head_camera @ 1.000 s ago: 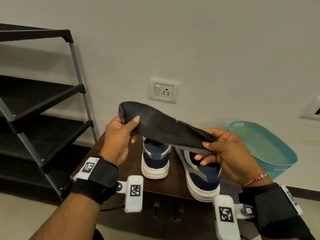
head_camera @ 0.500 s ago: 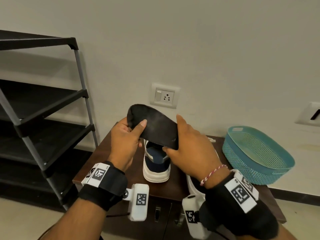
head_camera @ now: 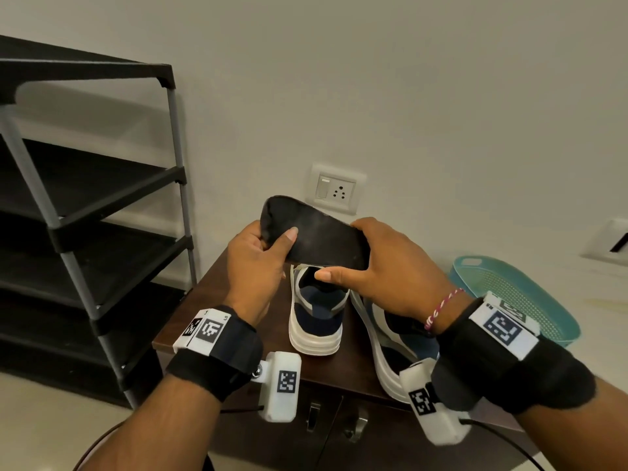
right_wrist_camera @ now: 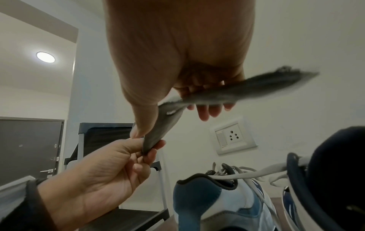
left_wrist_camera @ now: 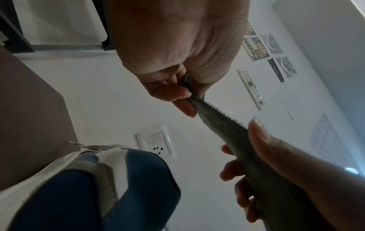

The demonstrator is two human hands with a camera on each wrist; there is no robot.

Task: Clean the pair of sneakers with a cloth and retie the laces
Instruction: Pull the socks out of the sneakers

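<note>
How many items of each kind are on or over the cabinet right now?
Sneakers: 2, the left sneaker and the right sneaker, standing on the cabinet
Cloth: 1, held by both hands
Basket: 1
Total: 4

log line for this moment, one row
left hand: grips cloth end | right hand: grips other end | sneakers: on cabinet, untouched

Dark grey insole (head_camera: 314, 237): flat, slightly bowed, held in the air above the sneakers. Left sneaker (head_camera: 316, 317): navy and white, thick white sole, upright on the brown cabinet top, heel toward viewer. Right sneaker (head_camera: 390, 348) just beside it, tilted; white laces (right_wrist_camera: 247, 174) loose.
</note>
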